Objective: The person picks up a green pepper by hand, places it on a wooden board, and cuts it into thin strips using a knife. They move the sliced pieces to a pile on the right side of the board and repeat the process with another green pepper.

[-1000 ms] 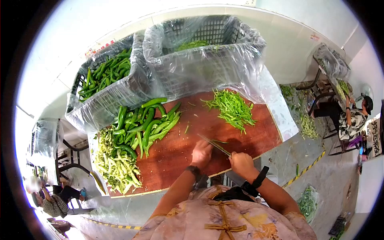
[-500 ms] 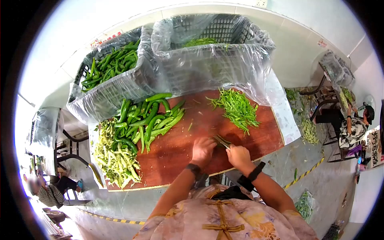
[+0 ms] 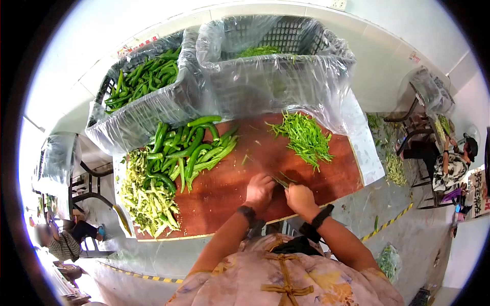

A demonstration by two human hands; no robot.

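Both my hands are close together over the red-brown board point(image 3: 224, 211) near its front edge. My left hand point(image 3: 260, 189) is closed with its fingers curled; whatever lies in it is hidden. My right hand point(image 3: 301, 200) is closed in a pinch on a thin, dark green, blade-like strip point(image 3: 279, 181) that points toward my left fingers. It is too small to tell whether it is a knife or a slice of pepper. Beyond my hands lies a heap of shredded green pepper point(image 3: 303, 140). Whole and split green peppers point(image 3: 191, 150) are piled at the left.
Pale pepper cores point(image 3: 148, 196) form a heap at the board's left edge. Behind stand two plastic-lined crates, one with whole peppers point(image 3: 148, 76), the other with green shreds point(image 3: 259, 51). Other people sit at the far right point(image 3: 449, 163) and far left point(image 3: 64, 242).
The thin green pieces between my hands have shifted and now show as narrower strips. My hands stay nearly in place, and the view has moved slightly.
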